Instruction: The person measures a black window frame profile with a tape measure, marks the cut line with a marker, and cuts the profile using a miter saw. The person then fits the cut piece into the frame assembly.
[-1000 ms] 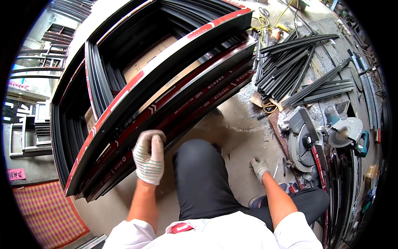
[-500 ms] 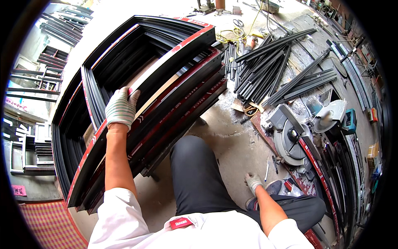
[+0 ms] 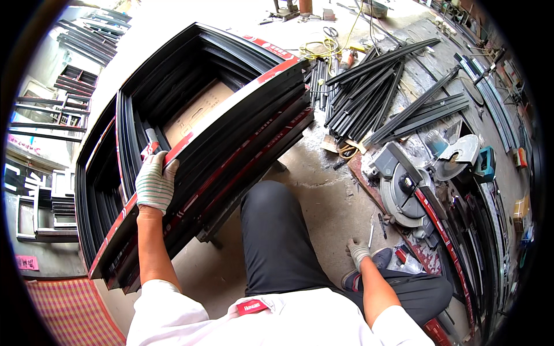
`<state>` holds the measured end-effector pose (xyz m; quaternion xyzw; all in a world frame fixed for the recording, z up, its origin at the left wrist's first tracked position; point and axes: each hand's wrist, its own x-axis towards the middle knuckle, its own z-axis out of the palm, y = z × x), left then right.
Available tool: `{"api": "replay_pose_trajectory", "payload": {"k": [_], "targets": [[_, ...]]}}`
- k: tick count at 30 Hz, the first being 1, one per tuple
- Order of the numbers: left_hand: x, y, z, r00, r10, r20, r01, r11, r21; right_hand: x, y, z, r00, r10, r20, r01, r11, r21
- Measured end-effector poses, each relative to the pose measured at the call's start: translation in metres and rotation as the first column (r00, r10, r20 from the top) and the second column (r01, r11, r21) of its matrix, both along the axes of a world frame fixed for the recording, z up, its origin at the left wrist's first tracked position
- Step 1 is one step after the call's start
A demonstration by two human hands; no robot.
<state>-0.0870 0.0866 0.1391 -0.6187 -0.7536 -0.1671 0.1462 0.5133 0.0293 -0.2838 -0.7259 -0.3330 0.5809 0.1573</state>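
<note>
On the left, a tall stack of black frames point(image 3: 231, 135) with red strips rises beside my knee. My left hand point(image 3: 154, 183), in a striped knit glove, is closed over the near rail of the top black frame point(image 3: 205, 130), by its crossbar, thumb on the near side. A sheet of brown cardboard point(image 3: 199, 109) shows through the opening. At the lower right, my right hand point(image 3: 359, 252), also gloved, hangs low above the floor near my shoe point(image 3: 381, 259). Its bare fingertips are slightly apart, and it holds nothing that I can see.
A mitre saw point(image 3: 404, 187) stands at the right, with long black profiles point(image 3: 470, 242) beside it. A pile of cut black bars point(image 3: 369, 95) lies ahead near a yellow cable point(image 3: 320, 49). A checked cloth point(image 3: 69, 311) is at lower left; more frames point(image 3: 63, 207) lean behind it.
The top frame's near side has come down, closing the gap beneath it, and more cardboard shows inside. My left hand has shifted left and lower with it. The right hand has barely moved.
</note>
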Motion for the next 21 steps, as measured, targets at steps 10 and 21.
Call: {"api": "replay_pose_trajectory", "payload": {"k": [10,21], "targets": [[0.023,0.017,-0.001,0.997,0.05,-0.057,-0.044,0.995,0.094,-0.028,0.01,0.011,0.998,0.064,0.011,-0.064,0.997,-0.037],[0.032,0.071,-0.02,0.984,0.175,-0.026,-0.176,0.971,-0.163,0.02,0.032,0.022,0.887,0.111,0.449,-0.083,0.993,-0.082]]}}
